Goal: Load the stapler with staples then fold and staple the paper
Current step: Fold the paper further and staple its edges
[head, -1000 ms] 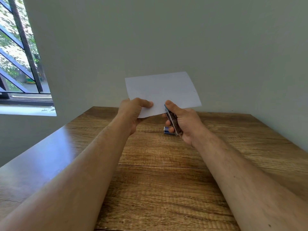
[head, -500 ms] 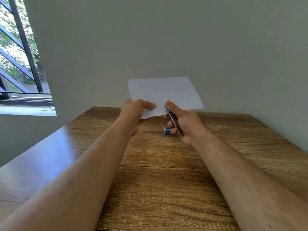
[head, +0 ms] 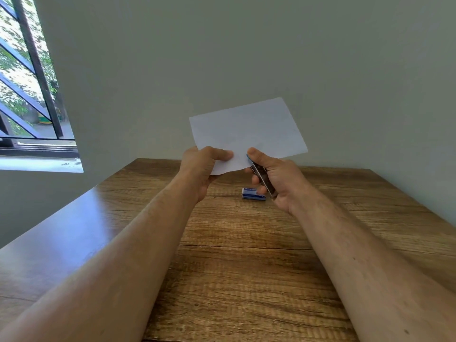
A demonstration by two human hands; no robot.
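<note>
A folded white paper (head: 249, 130) is held up in the air above the far part of the wooden table (head: 246, 255). My left hand (head: 201, 169) pinches its lower left corner between thumb and fingers. My right hand (head: 276, 180) grips a small dark stapler (head: 261, 176) with a blue tip, whose front end meets the paper's lower edge. My thumb lies on top of the stapler. A small blue staple box (head: 253, 194) lies on the table just below my right hand, partly hidden by my fingers.
A grey wall stands right behind the table's far edge and along its right side. A barred window (head: 27, 77) with a sill is at the left. The table's left edge runs diagonally toward me.
The paper has tilted, its right side rising. Both hands have shifted slightly, keeping their hold on the paper and the stapler.
</note>
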